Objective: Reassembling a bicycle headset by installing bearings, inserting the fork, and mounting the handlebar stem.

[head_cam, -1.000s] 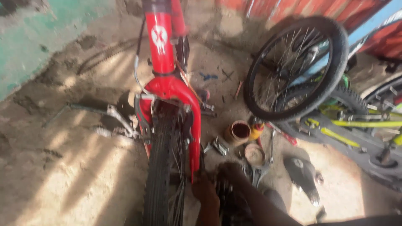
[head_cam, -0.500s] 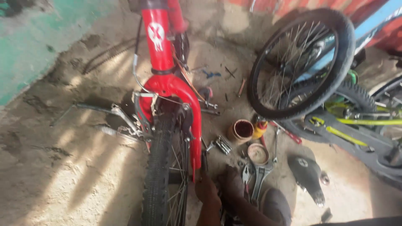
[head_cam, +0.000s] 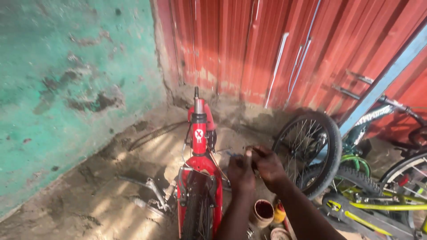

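A green plastered wall [head_cam: 66, 80], stained and chipped, fills the left; below it, on the dirt floor [head_cam: 111, 204], lies a grey metal bike part [head_cam: 153, 193], well apart from both hands; just right of that stands the red bicycle [head_cam: 199, 178], seen end-on, its glossy red head tube bearing a round white mark, a bare steel stem poking up at the top, and the black knobbly tyre [head_cam: 195, 218] sitting between the red fork legs at the bottom edge; the left hand [head_cam: 240, 171] is raised just right of the frame, fingers curled in with the thumb up, and the right hand [head_cam: 267, 164] meets it fingertip to fingertip, both pinched on something small and dark that cannot be made out; below the forearms a small brown pot [head_cam: 262, 212] stands on the floor, open, with a dark reddish filling; a yellow and red bottle [head_cam: 279, 213] leans just beside it; further right a black spoked wheel [head_cam: 309, 153] stands upright, near a yellow-green bicycle [head_cam: 373, 206]; behind runs red corrugated sheeting [head_cam: 311, 49].
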